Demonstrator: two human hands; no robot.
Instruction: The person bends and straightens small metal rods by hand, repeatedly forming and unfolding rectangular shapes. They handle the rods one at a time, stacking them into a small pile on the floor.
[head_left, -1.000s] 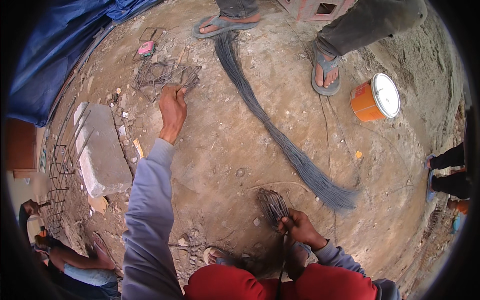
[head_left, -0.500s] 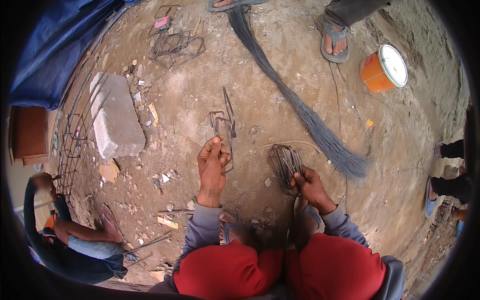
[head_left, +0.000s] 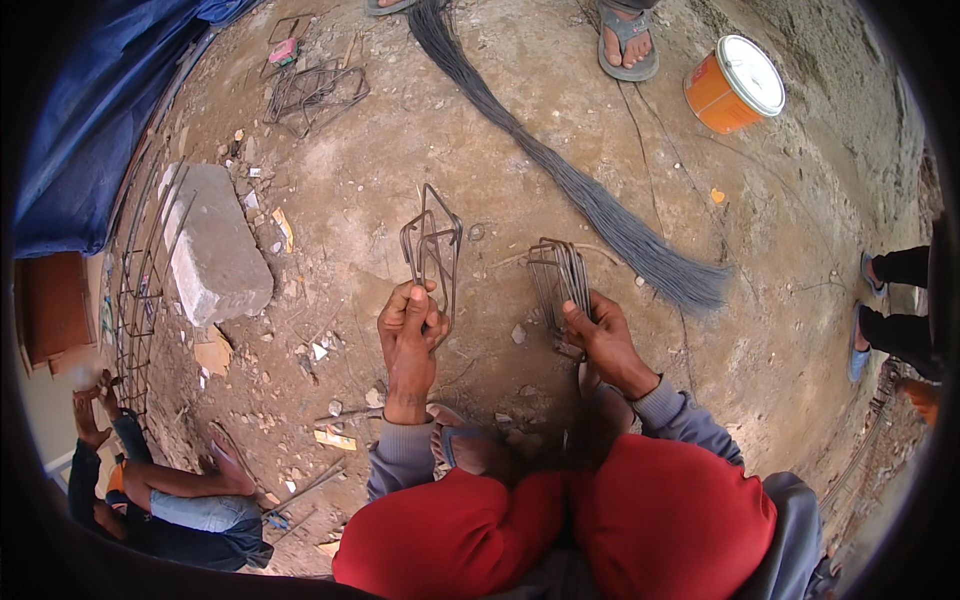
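Note:
Between the thumb and fingers of my left hand [head_left: 409, 340] are a few bent steel stirrups [head_left: 431, 235], rectangular loops of thin rod that point away from me. My right hand [head_left: 606, 340] is closed round the side of a thicker bundle of stirrups [head_left: 558, 275], several loops stacked against each other. The two sets are apart, held above the dirt in front of my knees. Fingers on the far side of each set are partly hidden.
A long bundle of grey tie wire [head_left: 590, 195] lies diagonally ahead. An orange bucket with white lid [head_left: 735, 85] stands far right. A concrete block [head_left: 215, 245] and rebar cage [head_left: 140, 290] are left, near a seated person [head_left: 190, 495]. More stirrups [head_left: 317, 95] lie far left.
The stirrups in my left hand have turned and now sit more together. The right-hand bundle stands more upright. My view has shifted slightly, and the seated person has raised their hands.

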